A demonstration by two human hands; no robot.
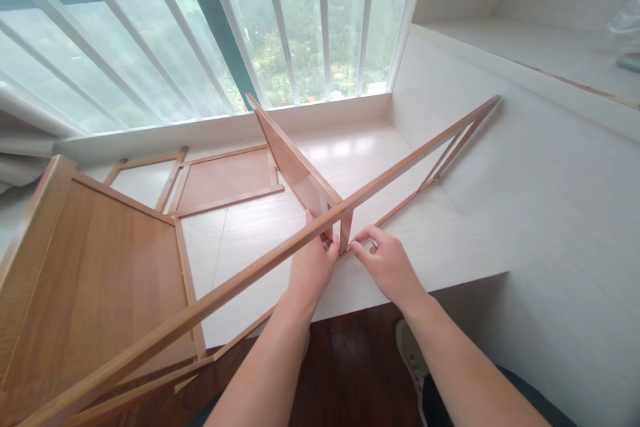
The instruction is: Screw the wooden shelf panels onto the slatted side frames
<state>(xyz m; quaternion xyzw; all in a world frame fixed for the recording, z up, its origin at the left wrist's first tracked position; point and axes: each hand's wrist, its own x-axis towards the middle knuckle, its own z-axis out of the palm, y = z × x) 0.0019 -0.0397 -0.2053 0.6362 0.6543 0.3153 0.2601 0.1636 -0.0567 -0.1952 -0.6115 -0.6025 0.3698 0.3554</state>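
A long wooden frame with cross pieces runs diagonally across the view, standing on edge on the white ledge. A narrow wooden panel meets it near the middle, by a short upright. My left hand is closed around the panel's near end at this joint, its thumb beside the upright. On the other side of the upright, my right hand is closed in a pinch, fingertips close to the wood. Something small and shiny shows at its curled fingers, too small to name.
A large wooden panel leans at the left. Behind it, a smaller framed panel lies on the white ledge. A barred window is at the back, a white wall at the right. Dark floor lies below the ledge.
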